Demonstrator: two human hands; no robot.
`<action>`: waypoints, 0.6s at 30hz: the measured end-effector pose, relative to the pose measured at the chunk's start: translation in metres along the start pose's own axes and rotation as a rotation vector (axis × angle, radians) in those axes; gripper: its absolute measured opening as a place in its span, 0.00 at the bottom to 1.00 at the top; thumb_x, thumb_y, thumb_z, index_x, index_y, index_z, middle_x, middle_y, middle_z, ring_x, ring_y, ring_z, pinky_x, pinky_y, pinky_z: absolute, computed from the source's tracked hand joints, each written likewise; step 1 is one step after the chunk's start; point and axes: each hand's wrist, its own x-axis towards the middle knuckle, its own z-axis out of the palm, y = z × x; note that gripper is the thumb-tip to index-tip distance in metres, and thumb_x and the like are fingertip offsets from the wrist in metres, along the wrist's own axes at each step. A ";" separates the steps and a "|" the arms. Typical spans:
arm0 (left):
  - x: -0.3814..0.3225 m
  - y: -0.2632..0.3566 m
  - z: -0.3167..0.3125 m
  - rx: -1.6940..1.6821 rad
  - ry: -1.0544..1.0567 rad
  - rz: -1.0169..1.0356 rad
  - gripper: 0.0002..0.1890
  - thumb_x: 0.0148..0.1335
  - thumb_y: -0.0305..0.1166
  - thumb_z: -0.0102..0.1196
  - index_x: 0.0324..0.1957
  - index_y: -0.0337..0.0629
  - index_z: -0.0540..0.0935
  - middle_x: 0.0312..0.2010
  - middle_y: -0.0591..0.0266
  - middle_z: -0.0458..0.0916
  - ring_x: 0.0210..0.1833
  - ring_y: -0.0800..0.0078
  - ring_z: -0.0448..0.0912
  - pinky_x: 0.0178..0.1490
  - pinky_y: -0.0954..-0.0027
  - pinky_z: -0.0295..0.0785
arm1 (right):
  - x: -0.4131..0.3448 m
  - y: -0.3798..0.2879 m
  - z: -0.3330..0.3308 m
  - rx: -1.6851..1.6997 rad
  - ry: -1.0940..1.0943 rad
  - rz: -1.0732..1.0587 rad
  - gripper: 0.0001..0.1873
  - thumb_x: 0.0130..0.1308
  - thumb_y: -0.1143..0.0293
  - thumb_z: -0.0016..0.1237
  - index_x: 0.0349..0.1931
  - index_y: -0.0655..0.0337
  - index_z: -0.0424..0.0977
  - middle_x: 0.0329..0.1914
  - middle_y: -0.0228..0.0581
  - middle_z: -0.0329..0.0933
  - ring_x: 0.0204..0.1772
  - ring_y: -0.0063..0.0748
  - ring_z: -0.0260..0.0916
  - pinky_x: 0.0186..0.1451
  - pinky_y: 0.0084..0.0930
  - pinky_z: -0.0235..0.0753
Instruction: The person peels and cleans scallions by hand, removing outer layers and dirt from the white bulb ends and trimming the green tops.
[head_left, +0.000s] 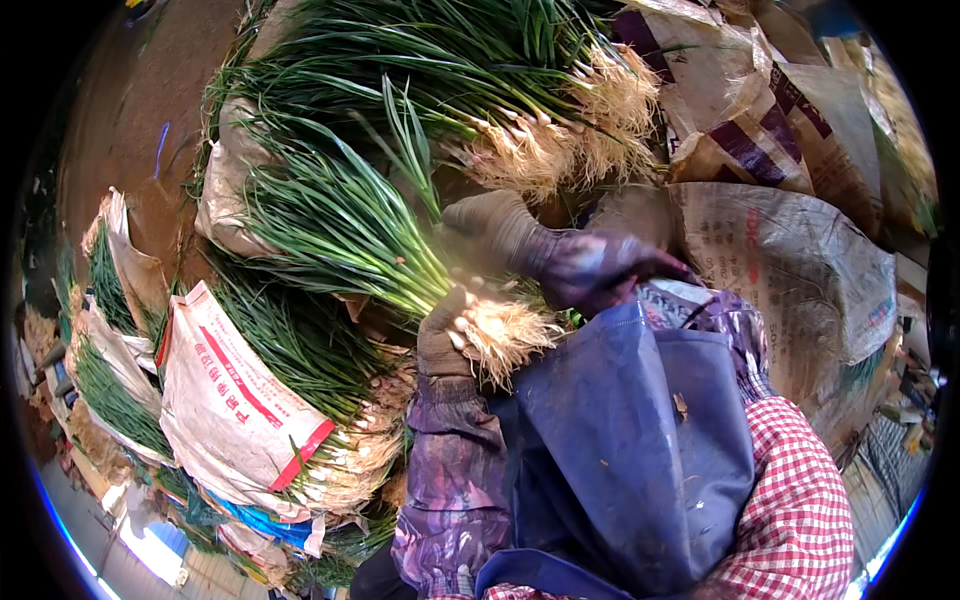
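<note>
My left hand (444, 334), in a brown knit glove, is closed around the lower stalks of a bunch of green onions (375, 240). The bunch's leaves fan to the upper left. Its small white bulbs and pale roots (510, 337) stick out to the right, beside my blue apron (622, 420). Above them is my right hand (484, 225), also gloved and a little blurred. A few green onion leaves (412, 142) rise from its fingertips; the lower part of that plant is blurred. Between the hands lie blurred stalks and roots.
A large pile of green onions (420, 67) lies beyond my hands, roots to the right. At the lower left, a printed white woven sack (232, 397) partly covers another bundle (300, 337). Crumpled woven sacks (787, 247) lie on the right. Brown ground (135, 157) shows at the upper left.
</note>
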 end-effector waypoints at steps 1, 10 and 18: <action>0.014 -0.006 -0.022 0.094 0.012 0.020 0.09 0.53 0.22 0.57 0.37 0.30 0.78 0.33 0.52 0.79 0.28 0.67 0.78 0.32 0.62 0.81 | -0.003 0.002 -0.005 -0.467 0.011 -0.128 0.16 0.59 0.55 0.50 0.33 0.60 0.78 0.28 0.47 0.77 0.29 0.39 0.74 0.37 0.28 0.74; -0.033 0.000 -0.004 -0.253 -0.562 0.304 0.23 0.49 0.25 0.58 0.50 0.45 0.71 0.17 0.74 0.71 0.25 0.75 0.68 0.46 0.67 0.67 | 0.005 0.032 -0.022 -0.625 -0.730 0.075 0.13 0.56 0.62 0.52 0.42 0.53 0.78 0.42 0.41 0.78 0.44 0.41 0.76 0.46 0.37 0.75; -0.009 0.020 -0.018 0.009 -0.172 0.212 0.27 0.52 0.27 0.58 0.55 0.36 0.68 0.45 0.48 0.78 0.48 0.54 0.78 0.49 0.47 0.77 | 0.066 0.040 -0.064 -0.440 0.163 0.195 0.12 0.57 0.55 0.51 0.33 0.53 0.77 0.30 0.42 0.78 0.35 0.41 0.76 0.36 0.35 0.75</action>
